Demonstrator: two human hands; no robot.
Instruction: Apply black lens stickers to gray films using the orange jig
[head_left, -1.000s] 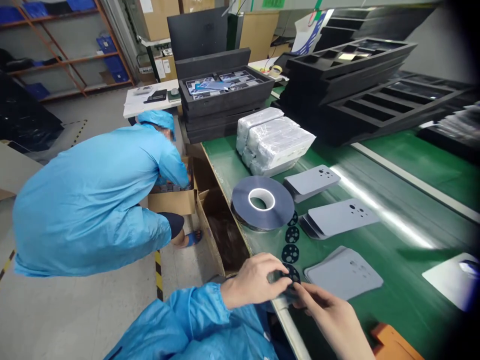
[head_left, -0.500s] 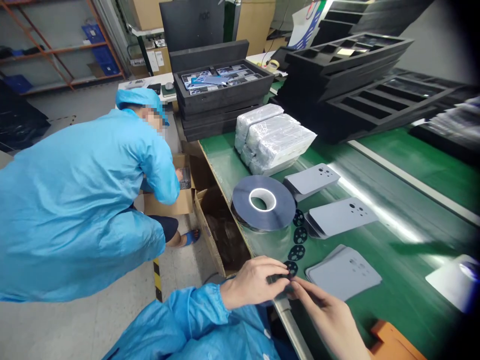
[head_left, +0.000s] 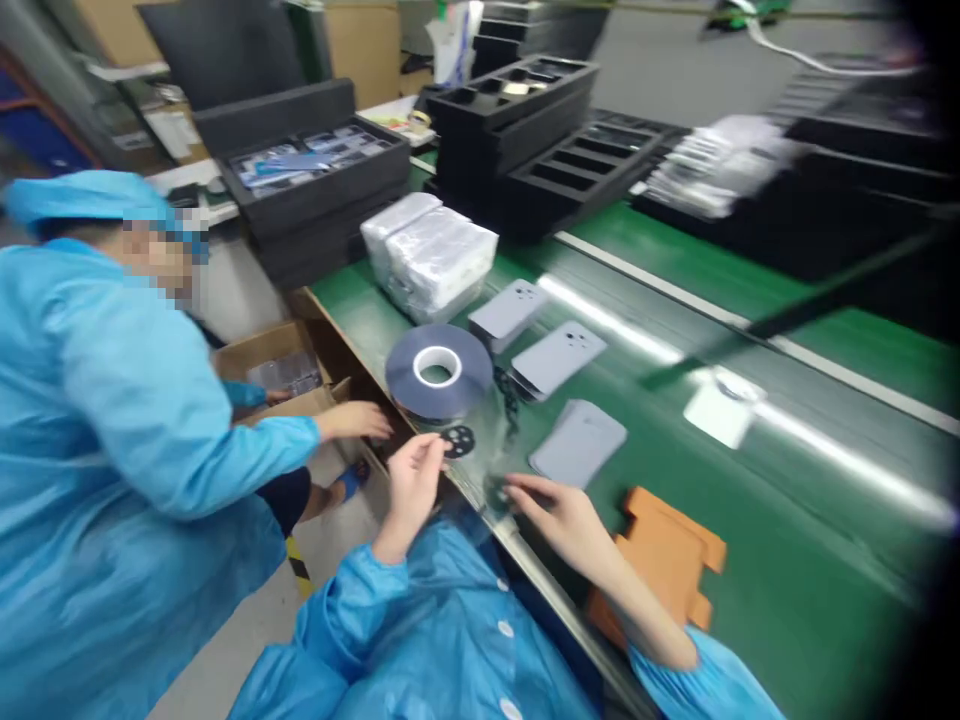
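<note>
Seemingly mid-separation: one black disc (head_left: 460, 441) held apart from the strip (head_left: 510, 405).
The left hand (head_left: 411, 485) pinches the disc by its rim, thumb against fingertip, near the front of the roll (head_left: 472, 370) and by the bench (head_left: 795, 590) edge. The right hand (head_left: 559, 520) has thumb and finger together at what looks like the strip's near end (blur hides how firm that hold is), with more dark discs trailing up beside the roll. Nearby, the closest panels (head_left: 579, 448) lie stacked just beyond the right hand. As I judge it, the next move calls for a light rim hold, fingertips off the disc's face, and a steady strip.
</note>
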